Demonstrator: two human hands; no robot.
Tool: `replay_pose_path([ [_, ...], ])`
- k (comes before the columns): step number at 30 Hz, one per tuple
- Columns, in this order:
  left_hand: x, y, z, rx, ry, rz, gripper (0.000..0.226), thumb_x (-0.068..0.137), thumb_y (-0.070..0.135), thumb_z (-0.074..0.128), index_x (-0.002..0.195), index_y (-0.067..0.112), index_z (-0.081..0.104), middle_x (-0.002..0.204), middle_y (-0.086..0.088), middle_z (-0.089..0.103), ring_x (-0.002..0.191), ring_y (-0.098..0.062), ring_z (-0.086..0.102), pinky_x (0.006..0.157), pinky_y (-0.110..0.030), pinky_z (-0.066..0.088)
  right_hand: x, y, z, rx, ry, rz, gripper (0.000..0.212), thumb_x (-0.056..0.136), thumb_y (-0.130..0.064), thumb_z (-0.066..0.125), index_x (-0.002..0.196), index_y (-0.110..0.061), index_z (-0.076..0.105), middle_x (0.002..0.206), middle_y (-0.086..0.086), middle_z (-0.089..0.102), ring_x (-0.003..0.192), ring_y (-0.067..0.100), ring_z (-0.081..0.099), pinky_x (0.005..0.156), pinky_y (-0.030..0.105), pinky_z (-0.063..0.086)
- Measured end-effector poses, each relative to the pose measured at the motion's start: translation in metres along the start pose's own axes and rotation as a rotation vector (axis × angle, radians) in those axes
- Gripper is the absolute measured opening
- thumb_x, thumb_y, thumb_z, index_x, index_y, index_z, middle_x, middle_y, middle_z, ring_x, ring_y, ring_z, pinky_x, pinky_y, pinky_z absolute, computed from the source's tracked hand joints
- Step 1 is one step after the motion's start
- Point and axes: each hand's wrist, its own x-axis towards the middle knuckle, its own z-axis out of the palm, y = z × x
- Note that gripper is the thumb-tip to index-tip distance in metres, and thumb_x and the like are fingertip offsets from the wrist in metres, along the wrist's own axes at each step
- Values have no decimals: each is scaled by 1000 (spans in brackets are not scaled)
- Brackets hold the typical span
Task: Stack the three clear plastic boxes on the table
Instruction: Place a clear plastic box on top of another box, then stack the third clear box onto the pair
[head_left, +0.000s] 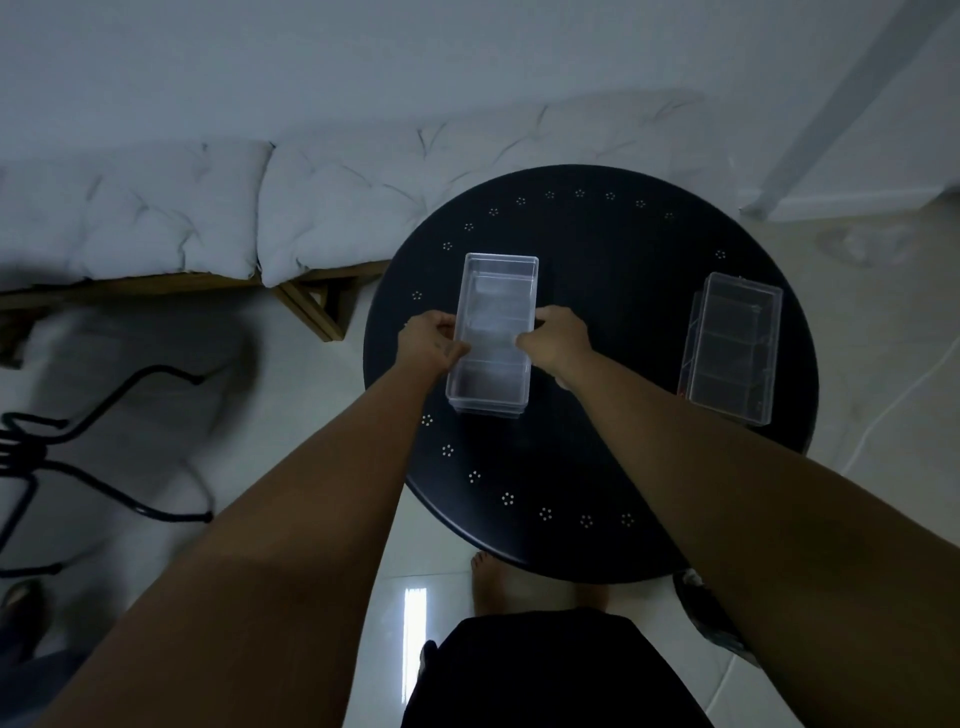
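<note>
A clear plastic box (496, 291) sits left of centre on the round black table (613, 467). It rests on top of another clear box whose edges (488, 411) show just beneath it. My left hand (431, 343) grips its left long side and my right hand (556, 338) grips its right long side. Another clear plastic box (732, 348) with inner dividers stands apart at the table's right side, untouched.
A bench with white cushions (260, 208) runs behind the table to the left. A black metal chair frame (104, 447) stands on the floor at left. My bare foot (485, 582) is under the table's near edge. A white cable (893, 400) lies at right.
</note>
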Motion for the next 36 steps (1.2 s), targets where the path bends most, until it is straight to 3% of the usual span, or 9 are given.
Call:
replay_pose_path([
  [6, 7, 11, 3, 97, 55, 1, 54, 80, 14, 76, 130, 8, 58, 129, -13, 65, 111, -24, 64, 100, -36, 53, 11, 5, -12, 47, -26, 16, 47, 87, -12, 63, 132, 2, 57, 103, 9, 69, 108, 33, 67, 96, 44, 57],
  [9, 8, 38, 16, 96, 215, 134, 51, 78, 15, 72, 127, 10, 60, 128, -14, 63, 102, -20, 65, 95, -32, 54, 20, 14, -31, -14, 73, 16, 60, 91, -21, 63, 146, -4, 46, 143, 12, 56, 129, 28, 55, 93, 24, 42],
  [12, 9, 73, 44, 103, 235, 283, 39, 80, 13, 69, 119, 10, 66, 124, -11, 63, 98, -12, 60, 85, -17, 46, 30, 34, -66, -52, 156, 54, 56, 95, -21, 60, 147, -6, 44, 152, 14, 48, 130, 28, 53, 85, 23, 38],
  [15, 11, 106, 84, 82, 147, 356, 29, 84, 13, 68, 113, 8, 67, 124, -11, 63, 109, -18, 62, 87, -11, 40, 35, 56, -104, -90, 229, 81, 54, 96, -18, 56, 147, -6, 44, 150, 16, 49, 128, 32, 55, 88, 28, 44],
  [19, 13, 131, 134, 125, -26, 363, 25, 86, 12, 67, 110, 5, 69, 117, -15, 69, 106, -25, 67, 97, -27, 52, 32, 80, -146, -72, 352, 123, 50, 95, -13, 54, 144, -3, 48, 146, 18, 53, 131, 33, 53, 107, 35, 42],
  [24, 10, 146, 186, 198, -207, 362, 30, 88, 14, 67, 116, 2, 67, 119, -16, 70, 110, -26, 67, 96, -23, 48, 20, 115, -193, -133, 512, 148, 30, 96, -12, 48, 112, 6, 66, 116, 25, 68, 105, 39, 65, 86, 40, 53],
  [31, 3, 164, 239, 117, -447, 96, 43, 96, 21, 57, 135, 4, 54, 140, -16, 56, 124, -28, 56, 109, -34, 42, 21, 165, -225, -6, 403, 338, 76, 88, -21, 70, 151, -5, 32, 149, 20, 46, 133, 37, 48, 102, 37, 45],
  [34, 1, 162, 253, 16, -502, -25, 14, 98, 17, 52, 89, 12, 61, 109, -12, 59, 90, -19, 55, 87, -34, 48, 27, 176, -224, 40, 334, 389, 59, 89, -17, 68, 140, 5, 47, 139, 24, 56, 120, 38, 57, 82, 31, 43],
  [36, 1, 162, 258, -29, -504, -89, 30, 98, 14, 48, 69, 22, 47, 92, -4, 53, 75, -14, 49, 70, -30, 45, 30, 180, -222, 75, 331, 398, 37, 92, -13, 62, 121, 9, 61, 125, 27, 64, 98, 35, 63, 73, 32, 43],
])
